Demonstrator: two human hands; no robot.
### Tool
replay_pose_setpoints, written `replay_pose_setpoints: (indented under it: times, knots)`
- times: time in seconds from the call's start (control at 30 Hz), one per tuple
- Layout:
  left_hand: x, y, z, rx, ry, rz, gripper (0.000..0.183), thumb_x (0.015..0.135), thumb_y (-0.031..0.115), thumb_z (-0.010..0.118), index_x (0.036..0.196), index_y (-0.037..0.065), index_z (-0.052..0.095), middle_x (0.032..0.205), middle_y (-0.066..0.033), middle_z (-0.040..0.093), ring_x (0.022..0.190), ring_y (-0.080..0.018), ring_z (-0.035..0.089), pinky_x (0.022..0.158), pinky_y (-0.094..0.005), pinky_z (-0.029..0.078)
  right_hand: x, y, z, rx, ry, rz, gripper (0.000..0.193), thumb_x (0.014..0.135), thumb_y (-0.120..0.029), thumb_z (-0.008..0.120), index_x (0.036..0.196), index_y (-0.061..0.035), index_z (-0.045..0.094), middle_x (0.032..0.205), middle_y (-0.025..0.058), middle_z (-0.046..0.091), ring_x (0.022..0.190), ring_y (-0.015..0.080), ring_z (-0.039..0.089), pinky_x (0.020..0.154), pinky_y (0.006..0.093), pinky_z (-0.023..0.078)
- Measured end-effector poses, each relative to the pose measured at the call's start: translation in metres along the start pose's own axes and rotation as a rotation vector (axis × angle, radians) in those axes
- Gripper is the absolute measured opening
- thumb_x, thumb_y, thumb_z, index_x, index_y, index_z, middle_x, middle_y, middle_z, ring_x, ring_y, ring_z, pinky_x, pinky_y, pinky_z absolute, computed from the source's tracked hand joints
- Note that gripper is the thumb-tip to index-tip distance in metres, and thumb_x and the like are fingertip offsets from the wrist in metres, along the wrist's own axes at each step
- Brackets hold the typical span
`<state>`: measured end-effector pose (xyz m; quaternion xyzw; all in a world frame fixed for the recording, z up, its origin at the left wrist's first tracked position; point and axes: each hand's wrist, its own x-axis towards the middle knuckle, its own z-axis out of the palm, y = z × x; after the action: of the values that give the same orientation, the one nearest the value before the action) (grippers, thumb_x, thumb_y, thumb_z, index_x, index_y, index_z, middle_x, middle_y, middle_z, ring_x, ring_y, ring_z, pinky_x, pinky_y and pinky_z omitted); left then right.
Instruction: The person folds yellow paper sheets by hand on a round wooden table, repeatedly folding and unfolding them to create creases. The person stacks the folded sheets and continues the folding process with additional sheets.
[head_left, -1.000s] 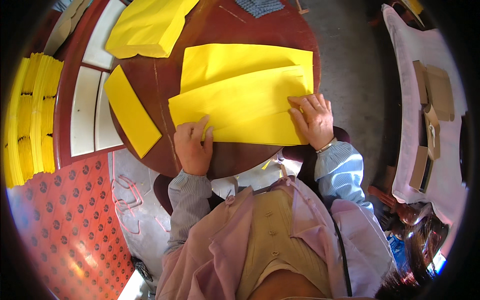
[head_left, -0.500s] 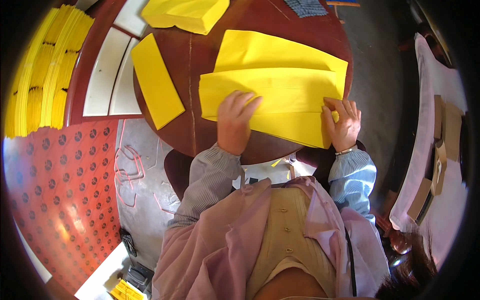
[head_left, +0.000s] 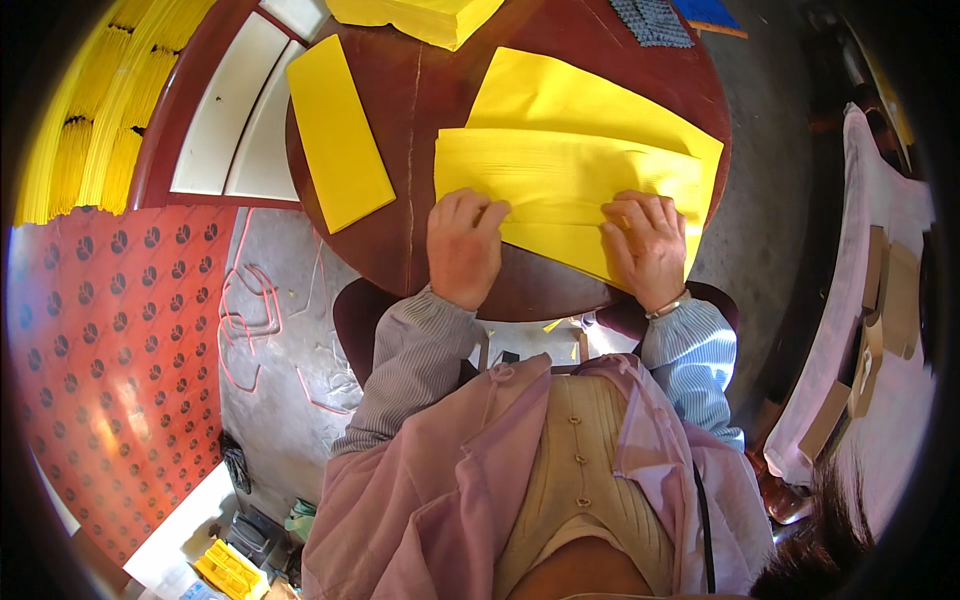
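A large yellow sheet (head_left: 570, 165) lies on the round table, a long band folded over its middle. Whether it is paper or cloth I cannot tell. My left hand (head_left: 465, 250) is closed on the band's near left corner, fingertips over the edge. My right hand (head_left: 647, 245) grips the band's near edge towards the right, fingers bent on top and the thumb beside them. A far flap and a near flap of the sheet show beyond and below the band. Left of it lies a narrow folded yellow piece (head_left: 343, 140).
The dark red round table (head_left: 400, 240) also bears a yellow bundle (head_left: 430, 15) and grey-blue textured cloth (head_left: 652, 22). Stacked yellow pieces (head_left: 95, 110) stand far left. Pink wire (head_left: 240, 340) lies on the floor. Cardboard boxes (head_left: 870, 360) sit on a pale-covered surface at right.
My right hand has slid left along the band from the sheet's right edge. My left hand has moved to the band's near left corner. The whole view has shifted slightly.
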<state>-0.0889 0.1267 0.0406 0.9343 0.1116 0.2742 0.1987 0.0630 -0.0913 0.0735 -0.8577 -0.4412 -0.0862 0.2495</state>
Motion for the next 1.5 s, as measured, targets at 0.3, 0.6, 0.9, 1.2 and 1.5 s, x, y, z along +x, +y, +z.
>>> replay_pose_setpoints:
  times: [0.3, 0.6, 0.9, 1.2, 1.5]
  knots:
    - [0.004, -0.015, -0.028, -0.090, 0.017, 0.055, 0.025, 0.081, -0.004, 0.067, 0.103, 0.006, 0.073, 0.098, -0.0152, 0.068, 0.097, -0.0388, 0.065, 0.100, -0.0499, 0.051, -0.016, 0.018, -0.009, -0.056, 0.062, 0.078, 0.019, 0.089, -0.020, 0.076, 0.106, -0.0116, 0.076, 0.105, 0.0065, 0.071, 0.100, 0.0310, 0.063, 0.091, 0.0448, 0.047]
    - [0.056, -0.002, -0.019, 0.226, -0.089, 0.096, 0.045, 0.086, 0.029, 0.081, 0.123, 0.005, 0.070, 0.088, -0.0126, 0.068, 0.079, -0.0336, 0.066, 0.096, -0.0488, 0.051, -0.013, 0.018, -0.006, -0.061, 0.093, 0.121, 0.023, 0.090, -0.019, 0.074, 0.112, -0.0149, 0.078, 0.101, 0.0051, 0.070, 0.099, 0.0273, 0.063, 0.089, 0.0440, 0.047]
    - [0.069, 0.017, 0.000, 0.238, -0.166, -0.092, 0.059, 0.092, 0.035, 0.077, 0.140, 0.004, 0.062, 0.121, -0.0200, 0.069, 0.113, -0.0364, 0.066, 0.096, -0.0517, 0.048, -0.015, 0.023, -0.003, -0.064, 0.105, 0.113, 0.026, 0.091, -0.023, 0.073, 0.115, -0.0139, 0.079, 0.101, 0.0072, 0.069, 0.100, 0.0277, 0.063, 0.090, 0.0450, 0.047]
    - [0.061, 0.021, 0.050, 0.106, -0.311, 0.067, 0.080, 0.102, 0.042, 0.064, 0.166, 0.005, 0.033, 0.173, -0.0167, 0.032, 0.162, -0.0368, 0.024, 0.128, -0.0620, 0.016, -0.017, 0.025, -0.005, -0.099, 0.121, 0.144, 0.027, 0.090, -0.024, 0.077, 0.115, -0.0137, 0.079, 0.104, 0.0081, 0.071, 0.101, 0.0283, 0.064, 0.086, 0.0465, 0.048]
    - [0.057, 0.016, 0.059, 0.179, -0.284, 0.088, 0.080, 0.103, 0.047, 0.060, 0.167, 0.007, 0.031, 0.174, -0.0128, 0.030, 0.163, -0.0326, 0.023, 0.129, -0.0611, 0.011, -0.027, 0.033, -0.028, -0.173, 0.107, 0.255, 0.033, 0.090, -0.024, 0.076, 0.121, -0.0123, 0.076, 0.112, 0.0086, 0.071, 0.105, 0.0301, 0.064, 0.087, 0.0460, 0.047]
